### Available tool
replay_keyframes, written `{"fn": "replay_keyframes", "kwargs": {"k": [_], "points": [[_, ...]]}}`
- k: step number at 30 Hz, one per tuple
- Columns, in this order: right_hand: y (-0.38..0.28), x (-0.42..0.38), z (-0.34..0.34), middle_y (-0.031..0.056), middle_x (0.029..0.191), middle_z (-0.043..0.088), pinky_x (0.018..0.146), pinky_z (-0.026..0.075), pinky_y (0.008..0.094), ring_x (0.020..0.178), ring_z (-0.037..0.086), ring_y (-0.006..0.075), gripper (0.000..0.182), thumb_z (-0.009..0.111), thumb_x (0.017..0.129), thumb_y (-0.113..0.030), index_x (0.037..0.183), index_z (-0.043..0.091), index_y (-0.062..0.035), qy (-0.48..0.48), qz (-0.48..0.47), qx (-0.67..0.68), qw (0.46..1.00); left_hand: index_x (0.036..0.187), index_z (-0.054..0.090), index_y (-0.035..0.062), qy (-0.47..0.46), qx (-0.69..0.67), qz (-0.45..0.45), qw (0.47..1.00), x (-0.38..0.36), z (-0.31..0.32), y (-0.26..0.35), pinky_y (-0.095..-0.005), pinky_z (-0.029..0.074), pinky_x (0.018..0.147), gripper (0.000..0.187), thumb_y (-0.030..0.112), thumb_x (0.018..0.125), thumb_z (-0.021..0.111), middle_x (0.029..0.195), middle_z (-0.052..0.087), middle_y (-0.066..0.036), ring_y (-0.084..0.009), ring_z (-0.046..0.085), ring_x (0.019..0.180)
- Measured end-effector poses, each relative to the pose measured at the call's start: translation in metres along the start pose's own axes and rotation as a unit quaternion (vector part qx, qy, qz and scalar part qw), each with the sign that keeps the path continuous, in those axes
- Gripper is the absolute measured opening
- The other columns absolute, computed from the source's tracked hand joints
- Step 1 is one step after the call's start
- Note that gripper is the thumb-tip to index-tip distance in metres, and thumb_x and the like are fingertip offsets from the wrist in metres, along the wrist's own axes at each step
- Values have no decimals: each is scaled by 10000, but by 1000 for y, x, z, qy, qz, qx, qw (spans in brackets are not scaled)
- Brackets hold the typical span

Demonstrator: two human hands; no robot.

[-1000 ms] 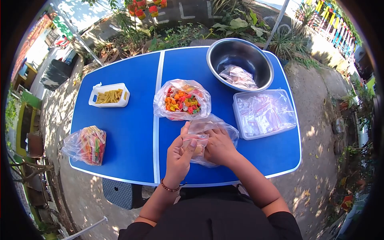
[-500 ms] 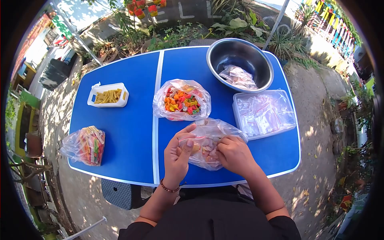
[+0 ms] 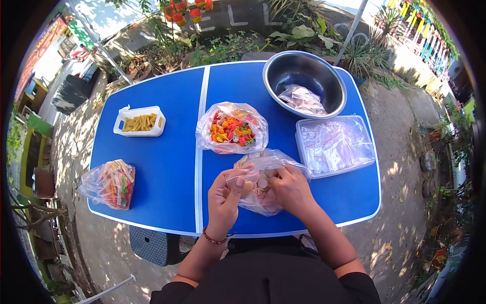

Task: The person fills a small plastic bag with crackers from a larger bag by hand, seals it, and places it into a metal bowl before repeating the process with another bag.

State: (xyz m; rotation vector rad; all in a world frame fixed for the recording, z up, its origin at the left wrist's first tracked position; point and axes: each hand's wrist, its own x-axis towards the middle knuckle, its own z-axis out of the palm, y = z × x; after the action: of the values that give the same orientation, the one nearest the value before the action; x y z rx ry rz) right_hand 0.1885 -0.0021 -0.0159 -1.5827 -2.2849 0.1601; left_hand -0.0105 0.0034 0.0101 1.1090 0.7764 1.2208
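Near the front of the table lies a clear plastic bag (image 3: 260,206) holding small round pale pieces, candy-like discs. My left hand (image 3: 225,195) pinches a small zip bag (image 3: 245,173) with a red stripe at its mouth, above the left side of that larger bag. Close by, my right hand (image 3: 291,188) has its fingers curled together over the larger bag's opening, beside the zip bag. Pale discs show at its fingertips, but what the fingers grip is partly hidden. Just beyond stands an open plastic bag of colourful wrapped or twisted pieces (image 3: 233,130).
At the right is a clear tub (image 3: 334,147) of small zip bags. Behind it, a metal basin (image 3: 281,66) contains filled packets. On the left, a white container (image 3: 136,134) holds yellowish sticks, and a bag of colourful strips (image 3: 117,187) lies nearer the blue table's (image 3: 162,167) edge.
My right hand has moved slightly left and up, toward the small zip bag. My left hand keeps its pinch on the zip bag, which now stands more open.
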Motion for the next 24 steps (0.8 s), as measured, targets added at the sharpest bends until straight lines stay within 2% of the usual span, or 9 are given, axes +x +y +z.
{"fn": "replay_keyframes", "kwargs": {"k": [2, 5, 7, 11, 14, 17, 20, 23, 24], "points": [[-1, -3, -14, 94, 922, 671, 807, 530, 412, 899, 640, 295, 173, 749, 775, -65, 946, 739, -42, 8, -2, 85, 996, 1230, 581, -1, -11, -33, -24, 999, -1, -1, -1, -371, 597, 906, 256, 184, 1063, 520, 1253, 656, -196, -243, 697, 1080], [-4, -5, -34, 95, 872, 685, 721, 534, 362, 810, 658, 265, 158, 765, 790, -48, 943, 729, -40, 77, 21, 160, 984, 1240, 573, -1, -14, -108, -108, 988, -2, 1, -3, -375, 598, 897, 270, 195, 1060, 529, 1201, 684, -194, -244, 715, 1033], [-5, -7, -46, 88, 872, 701, 701, 539, 321, 781, 675, 214, 134, 751, 826, -12, 953, 713, -25, 98, 71, 253, 960, 1229, 581, -12, -17, -121, -146, 982, -2, 5, -3, -376, 597, 899, 280, 195, 1040, 571, 1169, 698, -196, -244, 721, 1016], [-11, -8, -55, 75, 917, 722, 717, 545, 251, 798, 682, 118, 96, 705, 898, 36, 988, 686, 9, 154, 153, 440, 871, 1192, 606, -37, -34, -86, -162, 982, -7, 7, -15, -371, 599, 896, 302, 156, 973, 682, 1107, 723, -185, -232, 726, 1000], [-16, -9, -56, 59, 822, 706, 713, 551, 245, 864, 697, 102, 66, 735, 896, -12, 949, 705, 14, 175, 176, 580, 776, 1193, 619, -66, -42, -57, -167, 983, -10, 15, -6, -294, 599, 846, 342, 107, 925, 745, 1085, 733, -161, -172, 725, 960], [-21, -10, -59, 66, 839, 705, 685, 531, 268, 831, 682, 133, 94, 769, 846, -8, 927, 721, -1, 178, 161, 565, 790, 1181, 631, -63, -53, -9, -141, 989, -13, 17, -9, -274, 600, 827, 327, 88, 917, 750, 1065, 738, -154, -164, 728, 948], [-17, -12, -69, 65, 904, 707, 755, 483, 289, 807, 617, 149, 126, 792, 793, 32, 890, 727, -16, 123, 81, 381, 913, 1187, 638, -59, -66, 2, -133, 989, -12, 19, -7, -275, 599, 829, 328, 78, 912, 754, 1060, 738, -148, -157, 725, 951], [-15, -8, -70, 57, 917, 679, 774, 433, 326, 815, 549, 182, 67, 790, 787, -26, 833, 746, -49, 106, 26, 367, 924, 1205, 636, -63, -82, -36, -171, 981, -11, 19, -2, -278, 596, 846, 331, 95, 931, 736, 1069, 734, -144, -152, 720, 964], [-14, -9, -71, 64, 949, 660, 822, 423, 346, 868, 532, 204, 69, 769, 816, -68, 884, 756, -61, 80, 32, 367, 926, 1211, 637, -59, -90, -46, -175, 979, -11, 19, -2, -273, 592, 840, 331, 127, 949, 719, 1065, 732, -136, -143, 716, 958]]}}
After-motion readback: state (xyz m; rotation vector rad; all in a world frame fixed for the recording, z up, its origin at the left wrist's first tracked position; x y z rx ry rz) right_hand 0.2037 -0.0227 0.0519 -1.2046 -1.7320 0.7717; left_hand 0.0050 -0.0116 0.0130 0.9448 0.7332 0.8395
